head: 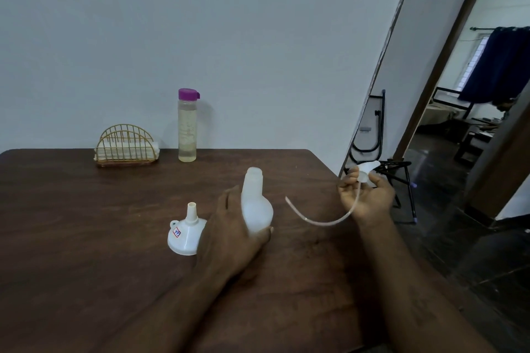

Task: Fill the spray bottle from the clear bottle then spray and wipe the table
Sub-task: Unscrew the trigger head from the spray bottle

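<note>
The white spray bottle body (pixel 253 203) stands on the brown table (pixel 86 223) with its neck uncapped. My left hand (pixel 232 235) grips its round base. My right hand (pixel 367 198) holds the white spray head (pixel 368 170) off the table's right edge, and the head's clear tube (pixel 324 221) curves down and left over the table. The clear bottle (pixel 187 126) with a purple cap and pale liquid stands upright at the back of the table. A white funnel (pixel 186 233) sits upside down, spout up, just left of my left hand.
A gold wire holder (pixel 126 146) with white cloths stands at the back left against the wall. Black folded chair frames (pixel 381 157) lean beyond the table's right edge, next to an open doorway (pixel 487 94).
</note>
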Demonstrator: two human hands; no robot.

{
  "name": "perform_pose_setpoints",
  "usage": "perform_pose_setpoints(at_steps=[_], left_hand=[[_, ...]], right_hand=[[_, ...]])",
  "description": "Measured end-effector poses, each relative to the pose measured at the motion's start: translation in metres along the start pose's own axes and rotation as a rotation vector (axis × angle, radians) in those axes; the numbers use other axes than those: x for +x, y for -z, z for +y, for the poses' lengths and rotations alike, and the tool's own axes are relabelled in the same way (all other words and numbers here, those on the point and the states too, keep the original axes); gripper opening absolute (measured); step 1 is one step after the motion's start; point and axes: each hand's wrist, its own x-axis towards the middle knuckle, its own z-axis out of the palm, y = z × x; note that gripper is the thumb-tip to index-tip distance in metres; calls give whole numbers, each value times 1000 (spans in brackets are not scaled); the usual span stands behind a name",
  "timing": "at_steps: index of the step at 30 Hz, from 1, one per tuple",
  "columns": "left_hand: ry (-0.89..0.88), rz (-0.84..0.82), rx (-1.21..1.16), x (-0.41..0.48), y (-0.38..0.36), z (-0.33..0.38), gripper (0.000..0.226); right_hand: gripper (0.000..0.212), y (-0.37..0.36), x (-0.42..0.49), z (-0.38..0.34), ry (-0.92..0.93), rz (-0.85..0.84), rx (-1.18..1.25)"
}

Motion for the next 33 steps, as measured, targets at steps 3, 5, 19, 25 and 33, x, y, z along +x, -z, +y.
perform_pose_setpoints(at_steps=[3, 5, 19, 25, 33], left_hand=[[-13, 10, -14, 1, -4, 4, 77], [-39, 14, 3, 1, -5, 4, 73], [-31, 23, -8, -1, -2, -4, 99], [-25, 10, -8, -1, -3, -7, 99], [-12, -3, -7, 1, -4, -7, 99]], right_hand=[[27, 5, -2, 16, -180, -32, -127], [30, 6, -5, 31, -301, -9, -212], [34, 7, -10, 62, -474, 2, -945], [34, 5, -5, 66, -318, -10, -1227], [28, 8, 3, 62, 15, -18, -1552]])
